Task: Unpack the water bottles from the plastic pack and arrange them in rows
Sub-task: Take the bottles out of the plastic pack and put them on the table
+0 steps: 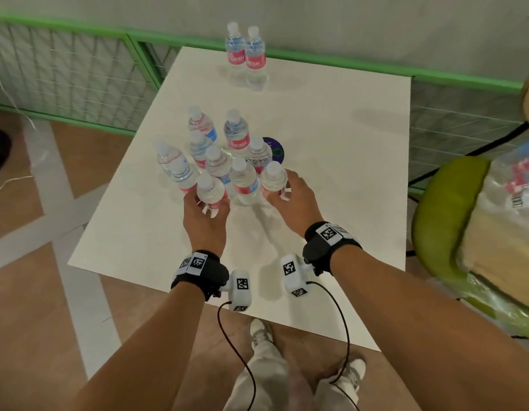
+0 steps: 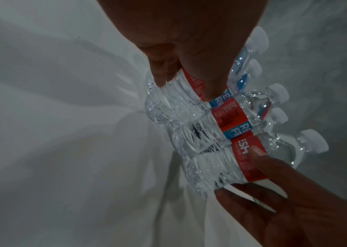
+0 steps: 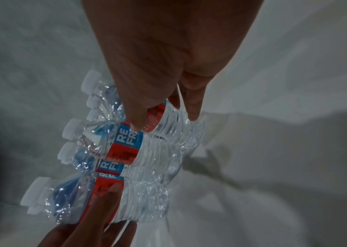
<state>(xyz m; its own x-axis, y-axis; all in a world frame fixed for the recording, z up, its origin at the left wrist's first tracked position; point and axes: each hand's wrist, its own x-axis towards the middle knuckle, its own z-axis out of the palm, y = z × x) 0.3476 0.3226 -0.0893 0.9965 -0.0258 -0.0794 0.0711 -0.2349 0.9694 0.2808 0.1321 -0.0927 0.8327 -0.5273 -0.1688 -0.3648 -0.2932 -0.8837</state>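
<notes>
Wrists: black straps (image 1: 205, 269) with white square-coded marker blocks (image 1: 240, 289) | Cables: thin black lead (image 1: 345, 327) from each block | Arms: bare, sleeveless | Legs: light trousers (image 1: 267, 369) | Feet: pale shoes (image 1: 353, 369)

An indoor recording room or lab: a white desk (image 1: 331, 185) on wood-look floor (image 1: 26, 336), green-framed mesh fencing (image 1: 64, 72) behind the desk.

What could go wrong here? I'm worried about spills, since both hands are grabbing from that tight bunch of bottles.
The left hand and right hand each grip a front bottle in the packed cluster; pulling them away may knock touching neighbours over. A toppled bottle could roll off the table, whose left edge is close.
</notes>
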